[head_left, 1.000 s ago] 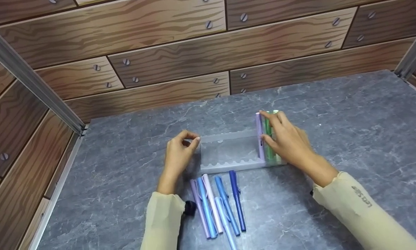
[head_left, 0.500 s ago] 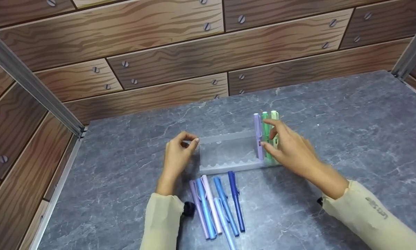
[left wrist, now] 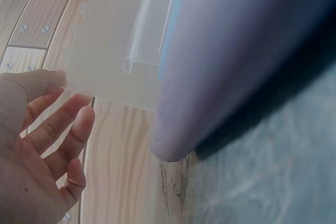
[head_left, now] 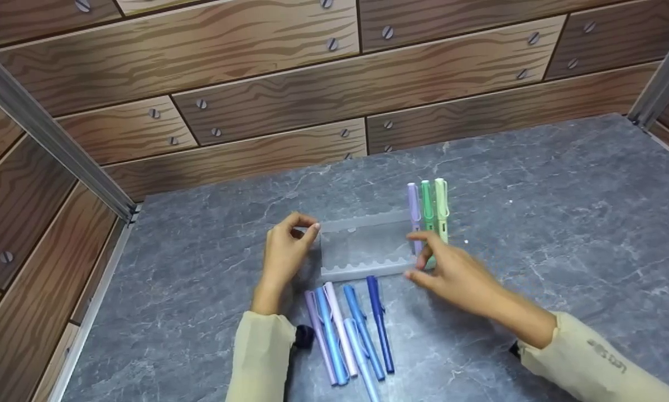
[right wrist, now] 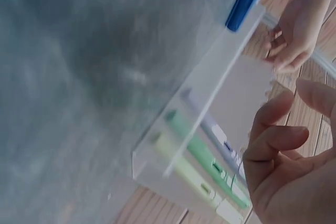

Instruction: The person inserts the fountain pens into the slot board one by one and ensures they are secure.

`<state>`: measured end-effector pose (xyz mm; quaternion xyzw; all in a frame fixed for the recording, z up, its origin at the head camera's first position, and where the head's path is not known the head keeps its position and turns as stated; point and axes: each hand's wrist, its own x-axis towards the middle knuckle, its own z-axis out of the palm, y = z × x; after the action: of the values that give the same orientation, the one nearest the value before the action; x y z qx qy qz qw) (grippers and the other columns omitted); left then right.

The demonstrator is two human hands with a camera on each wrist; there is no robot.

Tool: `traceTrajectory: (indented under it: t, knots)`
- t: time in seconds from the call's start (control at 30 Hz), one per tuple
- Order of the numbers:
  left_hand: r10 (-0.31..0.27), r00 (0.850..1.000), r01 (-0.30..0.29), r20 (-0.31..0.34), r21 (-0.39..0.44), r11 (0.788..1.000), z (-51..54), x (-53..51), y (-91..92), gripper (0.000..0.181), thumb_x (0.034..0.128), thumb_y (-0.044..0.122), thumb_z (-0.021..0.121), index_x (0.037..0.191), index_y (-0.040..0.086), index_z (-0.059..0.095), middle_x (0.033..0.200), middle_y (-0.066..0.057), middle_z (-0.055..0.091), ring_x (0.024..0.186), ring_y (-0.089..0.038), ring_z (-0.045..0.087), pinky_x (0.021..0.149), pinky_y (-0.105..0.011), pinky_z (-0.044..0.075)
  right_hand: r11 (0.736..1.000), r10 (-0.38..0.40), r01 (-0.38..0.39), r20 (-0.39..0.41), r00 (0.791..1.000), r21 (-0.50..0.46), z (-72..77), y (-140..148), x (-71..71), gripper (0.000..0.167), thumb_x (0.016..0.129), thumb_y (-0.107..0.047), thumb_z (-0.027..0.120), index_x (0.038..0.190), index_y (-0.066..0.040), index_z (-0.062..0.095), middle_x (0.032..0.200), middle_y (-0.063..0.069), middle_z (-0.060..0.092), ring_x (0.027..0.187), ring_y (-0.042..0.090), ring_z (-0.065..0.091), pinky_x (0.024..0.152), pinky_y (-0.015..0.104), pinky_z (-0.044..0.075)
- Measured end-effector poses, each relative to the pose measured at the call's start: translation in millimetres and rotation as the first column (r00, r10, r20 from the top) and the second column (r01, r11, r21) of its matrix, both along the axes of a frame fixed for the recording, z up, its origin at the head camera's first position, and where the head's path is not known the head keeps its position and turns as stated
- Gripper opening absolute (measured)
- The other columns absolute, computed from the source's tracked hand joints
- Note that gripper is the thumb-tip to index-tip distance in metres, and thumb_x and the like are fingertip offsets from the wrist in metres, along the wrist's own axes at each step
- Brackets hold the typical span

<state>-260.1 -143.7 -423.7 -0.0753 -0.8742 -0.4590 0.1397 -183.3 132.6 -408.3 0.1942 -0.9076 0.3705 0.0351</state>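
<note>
A clear plastic pen rack (head_left: 367, 274) with notched edges stands on the table. My left hand (head_left: 288, 245) pinches its left upper corner between thumb and forefinger; the left wrist view shows the thumb on the rack's corner (left wrist: 105, 85) too. Three pens lie side by side at the rack's right end: a lilac pen (head_left: 414, 204), a green pen (head_left: 427, 201) and a pale green pen (head_left: 441, 204). Over their lower ends hovers my right hand (head_left: 457, 276), fingers apart and bent loosely, holding nothing. In the right wrist view the same pens show below the fingers.
In front of the rack lie several loose pens, among them a dark blue pen (head_left: 380, 324), a pink pen (head_left: 340, 329) and a light blue pen (head_left: 361, 357). A wood-patterned wall (head_left: 267, 72) closes the back of the grey marbled table (head_left: 563, 223).
My right hand has let go of the lilac pen and moved down toward the front of the rack, uncovering the three pens. The left hand has stayed at the rack's corner.
</note>
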Motion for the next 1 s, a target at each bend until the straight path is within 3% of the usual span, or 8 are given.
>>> traceTrajectory:
  t: [0.23,0.43,0.77,1.0]
  knots:
    - [0.008,1.0,-0.008,0.014,-0.006,1.0,1.1,0.8,-0.1,0.01,0.0887,0.018,0.069,0.091,0.009,0.072,0.091,-0.007,0.074,0.074,-0.022,0.066,0.066,-0.03,0.051,0.997,0.072,-0.069,0.117,0.991,-0.023,-4.8,-11,10.0,0.059,0.083,-0.021,0.073,0.132,-0.001,0.046,0.084,0.0,0.062,0.057,0.001,0.047,0.051,0.02,0.044]
    - [0.019,1.0,-0.019,0.012,-0.006,1.0,1.2,0.3,0.9,0.009,0.0883,0.018,0.07,0.09,0.009,0.072,0.091,-0.006,0.074,0.075,-0.021,0.066,0.068,-0.03,0.052,0.992,0.123,-0.114,0.245,0.962,-0.051,-6.9,-24,17.1,0.064,0.081,-0.025,0.075,0.132,0.0,0.045,0.081,-0.002,0.061,0.06,0.004,0.051,0.054,0.022,0.045]
    - [0.007,1.0,-0.007,0.006,0.0,1.0,0.3,0.4,0.8,0.009,0.0883,0.017,0.07,0.091,0.008,0.071,0.094,-0.008,0.074,0.074,-0.02,0.066,0.066,-0.029,0.052,0.991,0.114,-0.128,0.298,0.948,0.028,-13.0,-39,19.9,0.066,0.078,-0.029,0.078,0.129,-0.004,0.046,0.079,-0.005,0.058,0.062,0.007,0.048,0.056,0.024,0.041]
    - [0.016,1.0,-0.016,0.001,0.0,1.0,0.1,0.0,1.3,0.009,0.0875,0.016,0.07,0.09,0.008,0.072,0.093,-0.008,0.074,0.072,-0.019,0.065,0.065,-0.028,0.051,0.987,0.041,-0.085,0.309,0.95,0.133,-14.3,-47,15.6,0.068,0.075,-0.028,0.08,0.13,-0.006,0.046,0.082,-0.004,0.058,0.066,0.012,0.049,0.059,0.03,0.042]
